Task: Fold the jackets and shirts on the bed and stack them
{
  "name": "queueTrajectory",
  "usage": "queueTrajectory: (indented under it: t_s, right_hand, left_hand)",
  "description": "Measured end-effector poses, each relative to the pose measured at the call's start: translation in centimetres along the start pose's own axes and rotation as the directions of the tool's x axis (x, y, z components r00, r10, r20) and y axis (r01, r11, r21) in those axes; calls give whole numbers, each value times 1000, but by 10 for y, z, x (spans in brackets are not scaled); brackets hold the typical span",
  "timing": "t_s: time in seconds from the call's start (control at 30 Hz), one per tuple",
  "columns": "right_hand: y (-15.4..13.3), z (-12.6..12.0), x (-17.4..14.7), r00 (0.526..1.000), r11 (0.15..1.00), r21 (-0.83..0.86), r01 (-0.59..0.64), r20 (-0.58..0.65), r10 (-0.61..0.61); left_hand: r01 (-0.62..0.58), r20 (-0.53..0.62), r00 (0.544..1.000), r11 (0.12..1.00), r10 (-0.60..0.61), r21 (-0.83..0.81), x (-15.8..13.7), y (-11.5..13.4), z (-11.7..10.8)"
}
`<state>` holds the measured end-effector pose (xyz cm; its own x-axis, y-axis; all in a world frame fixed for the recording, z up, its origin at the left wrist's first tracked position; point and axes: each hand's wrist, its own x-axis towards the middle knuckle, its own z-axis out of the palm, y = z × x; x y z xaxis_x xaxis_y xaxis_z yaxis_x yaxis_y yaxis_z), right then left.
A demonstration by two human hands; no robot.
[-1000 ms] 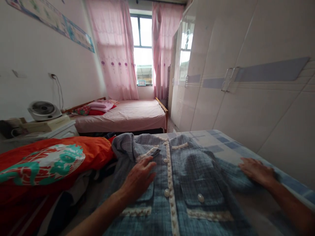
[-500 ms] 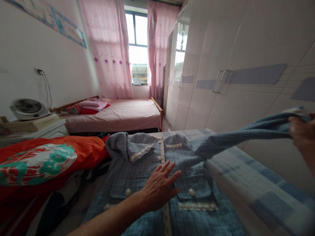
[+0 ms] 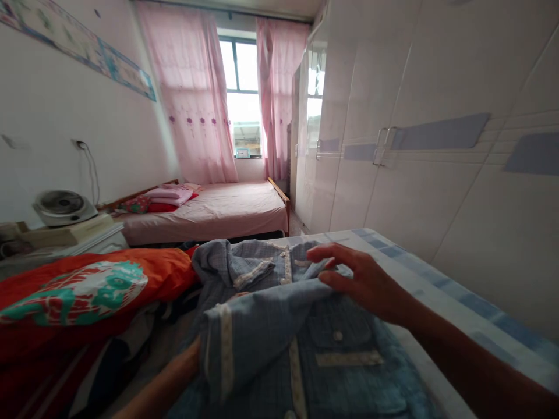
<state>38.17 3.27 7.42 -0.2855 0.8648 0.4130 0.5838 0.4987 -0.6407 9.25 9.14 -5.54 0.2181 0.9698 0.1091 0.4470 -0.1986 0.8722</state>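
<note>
Head view: a blue jacket [image 3: 340, 317] lies front-up on the checked sheet [image 3: 404, 276], one sleeve [image 3: 271, 317] laid across its front.

The right hand [image 3: 360, 279] is at the sleeve's upper end, thumb and forefinger parted, with nothing visibly pinched; the left hand [image 3: 240, 295] is mostly beneath the sleeve, so I cannot tell whether it grips. The sleeve could bunch or spring back, I judge, if the left hand pulled out while the cloth lay over it; a tug there might also skew the button strip [image 3: 297, 375]. The jacket's neckline points away toward the window [image 3: 244, 110], its long axis running along the strip toward the wearer; the crossing sleeve's cuff [image 3: 225, 346] points left, toward the orange garment [image 3: 170, 270].
</note>
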Motion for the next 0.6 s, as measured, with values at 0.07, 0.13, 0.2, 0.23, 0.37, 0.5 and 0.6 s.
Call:
queueTrajectory:
  t_s: [0.07,0.13,0.2,0.23,0.37,0.5,0.6]
  right_hand:
    - [50,2,2,981,982,-127,-143,-151,123]
    - [107,0,8,922,913,-185,-364,-210,325]
    - [154,-3,16,846,824,-216,-523,-251,471]
    - [172,-4,20,818,794,-218,-567,-259,513]
    - [210,-3,41,768,749,-179,-638,-209,605]
    - [224,8,66,749,743,-89,-663,-81,658]
    - [232,22,79,736,736,2,-677,11,677]
  left_hand:
    - [-31,-43,998,996,35,86,-1,-20,-30]
    - [-79,-120,987,967,110,243,-1,-34,-54]
    - [-134,-194,949,874,249,468,4,-37,-70]
    - [-164,-195,923,797,332,582,9,-34,-75]
    - [-202,-51,892,495,450,845,50,-4,-79]
    - [-123,-31,941,427,336,896,111,12,-75]
    - [-45,-55,976,440,212,897,144,6,-73]
